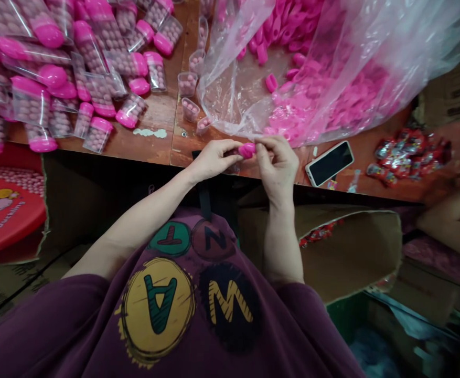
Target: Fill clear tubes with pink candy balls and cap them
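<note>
At the table's front edge, a small bright pink plastic cap (247,150) sits between my two hands. My left hand (216,157) is closed, its thumb and fingers pinching the cap's left side. From the right, my right hand (277,164) has thumb and forefinger pressed together at the cap's other end. Whether a clear container is joined to the cap is hidden by my fingers. Just beyond my left hand stand several small clear containers of pale pink candy balls (191,109) in a row. Behind my right hand lies a large clear plastic bag (230,100) of loose pink caps (332,100).
Capped candy containers (99,89) are heaped at the left of the wooden table (154,144). A phone (330,164) and red wrapped pieces (406,155) lie at the right. Below are a red basin (9,220) and an open cardboard box (351,252). Another person's arm (450,220) reaches in at right.
</note>
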`<state>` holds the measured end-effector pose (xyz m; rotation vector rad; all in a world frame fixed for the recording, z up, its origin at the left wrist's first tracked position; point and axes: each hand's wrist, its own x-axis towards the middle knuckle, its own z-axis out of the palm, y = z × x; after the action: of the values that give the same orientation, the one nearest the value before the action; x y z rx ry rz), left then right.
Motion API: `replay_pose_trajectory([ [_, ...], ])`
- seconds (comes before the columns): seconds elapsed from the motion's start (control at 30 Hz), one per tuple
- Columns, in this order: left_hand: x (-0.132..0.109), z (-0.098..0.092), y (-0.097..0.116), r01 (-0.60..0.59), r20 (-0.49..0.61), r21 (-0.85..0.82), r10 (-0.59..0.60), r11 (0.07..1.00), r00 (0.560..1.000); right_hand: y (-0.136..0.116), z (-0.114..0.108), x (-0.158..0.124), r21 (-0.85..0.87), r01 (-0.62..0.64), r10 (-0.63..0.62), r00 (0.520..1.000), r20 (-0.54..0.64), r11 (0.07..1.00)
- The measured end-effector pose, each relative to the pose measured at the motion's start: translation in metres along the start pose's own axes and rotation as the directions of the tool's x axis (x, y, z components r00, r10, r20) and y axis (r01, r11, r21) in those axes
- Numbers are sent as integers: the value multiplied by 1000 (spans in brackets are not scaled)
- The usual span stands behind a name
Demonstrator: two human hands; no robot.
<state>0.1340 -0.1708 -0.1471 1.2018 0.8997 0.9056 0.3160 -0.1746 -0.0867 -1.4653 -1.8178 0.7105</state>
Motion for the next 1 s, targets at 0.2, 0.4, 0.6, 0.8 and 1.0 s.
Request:
replay_pose_trajectory([
  [0.2, -1, 3, 6, 98, -55, -22, -99, 995, 994, 18, 15, -42, -313, 111, -116, 993, 4, 943],
  [0.4, 1, 5, 16, 147, -51, -9, -147, 989, 988, 34, 43, -69, -371, 91, -108, 994, -23, 924],
  [0.6, -2, 1, 21, 225, -17, -162, -231, 961, 973, 25, 48, -68, -373, 43, -51, 999, -13, 927],
  [0.8, -10, -8, 33, 292, 69, -351, -287, 890, 956, 7, 28, -49, -292, 81, -55, 994, 94, 953],
  [1.0, -23, -6, 39, 326, 25, -447, -353, 833, 935, 7, 27, -45, -282, 178, -160, 983, 88, 943],
])
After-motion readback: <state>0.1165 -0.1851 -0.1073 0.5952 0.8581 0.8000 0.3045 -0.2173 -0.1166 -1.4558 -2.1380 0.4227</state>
